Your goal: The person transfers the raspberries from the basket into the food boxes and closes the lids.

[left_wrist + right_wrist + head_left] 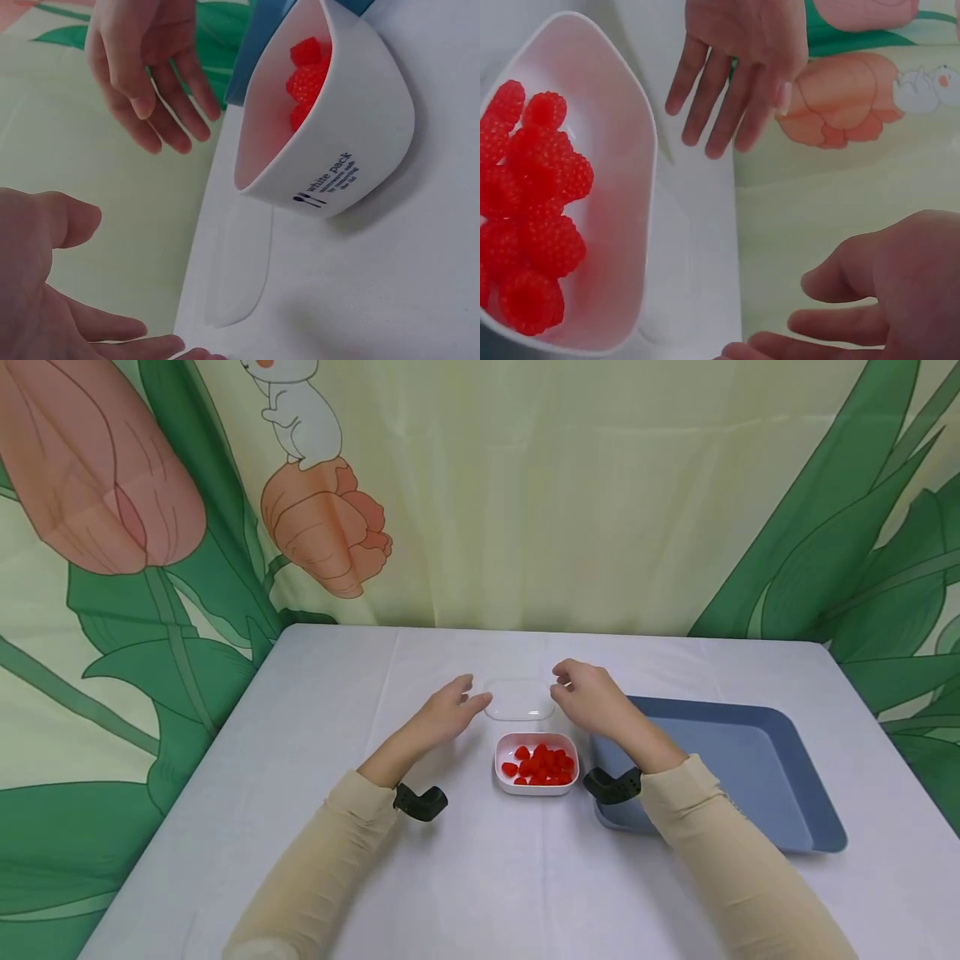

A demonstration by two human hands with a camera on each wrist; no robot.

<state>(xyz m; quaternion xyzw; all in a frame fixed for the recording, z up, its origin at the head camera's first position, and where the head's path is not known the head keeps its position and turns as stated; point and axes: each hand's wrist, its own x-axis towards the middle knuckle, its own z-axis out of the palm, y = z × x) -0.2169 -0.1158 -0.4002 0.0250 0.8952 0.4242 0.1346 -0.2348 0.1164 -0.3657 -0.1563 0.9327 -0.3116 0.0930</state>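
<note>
A clear plastic lid [517,700] lies flat on the table behind a small white container [537,791]. Red raspberries [542,763] fill part of the container; the right wrist view shows their bumpy surface, and one has a hollow end. My left hand [448,706] hovers by the lid's left end, fingers spread and relaxed, holding nothing. On the lid's other side is my right hand [588,695], its fingers loosely bent with nothing between them. Printed lettering, "white pack", shows on the container's side in the left wrist view.
A blue-grey tray [720,768] stands on the right of the table, partly under my right forearm. The white cloth-covered table [360,693] meets a curtain [540,510] printed with flowers at its back edge. Each wrist carries a black camera mount [422,802].
</note>
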